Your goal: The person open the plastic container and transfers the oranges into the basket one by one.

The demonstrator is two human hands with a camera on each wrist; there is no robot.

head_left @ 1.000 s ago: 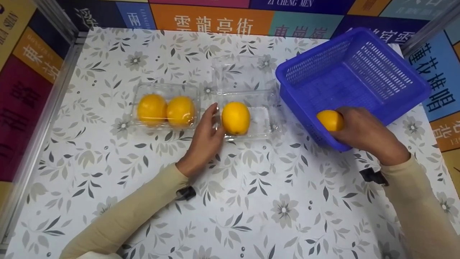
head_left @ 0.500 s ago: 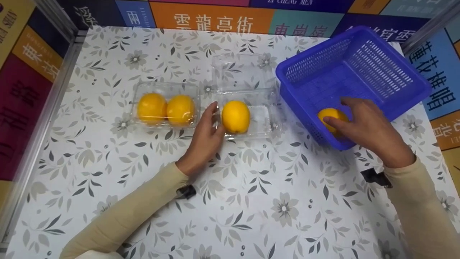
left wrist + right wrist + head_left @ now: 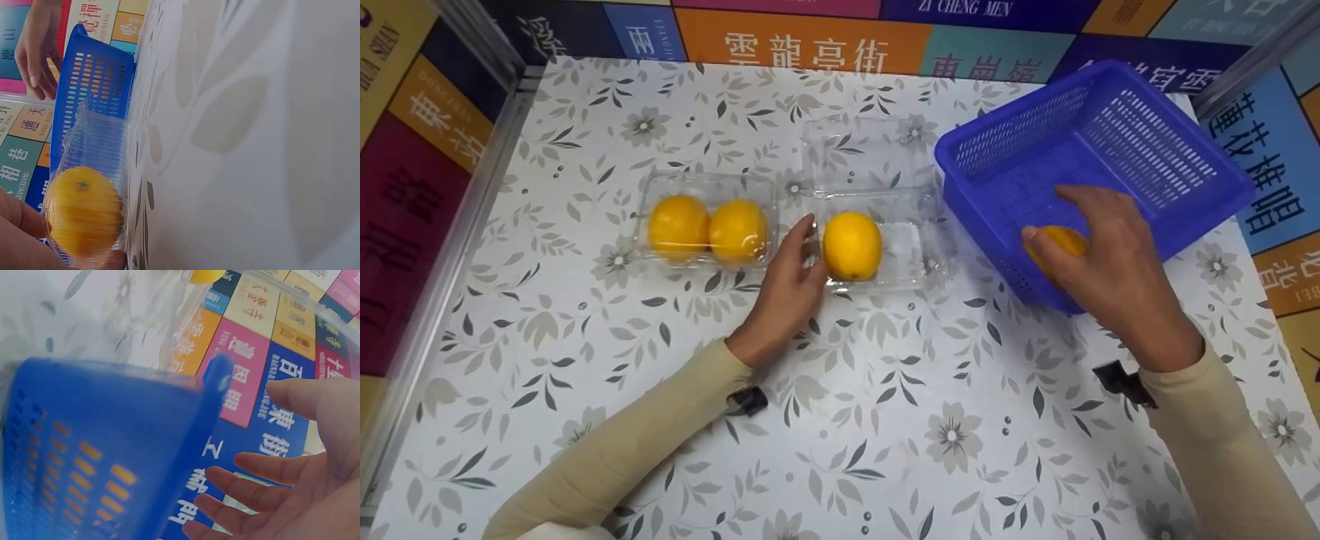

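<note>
Floral paper covers the table (image 3: 885, 420) we work on, with bright lettered panels walling it in. Our right hand (image 3: 1110, 277) reaches over the near wall of the blue basket (image 3: 1155, 142), fingers curved about the orange (image 3: 1061, 241) that sits just inside that corner; the head view hides the contact under our knuckles, and the right wrist view shows the fingers (image 3: 264, 467) spread and loose, so we would say the grasp is probably not yet firm. Our left hand (image 3: 787, 289) lies flat with fingers straight, touching the left edge of the open clear box (image 3: 911, 255), where one orange (image 3: 852, 245) rests just past our fingertips; a closed clear box (image 3: 705, 225) with two oranges sits further to that hand's left. What worries us is the basket: it looks tipped towards us, and a lift with a loose hold could let the round fruit slip and roll off, or drag the light basket along. The flimsy box could also skid if our left hand eases off.
</note>
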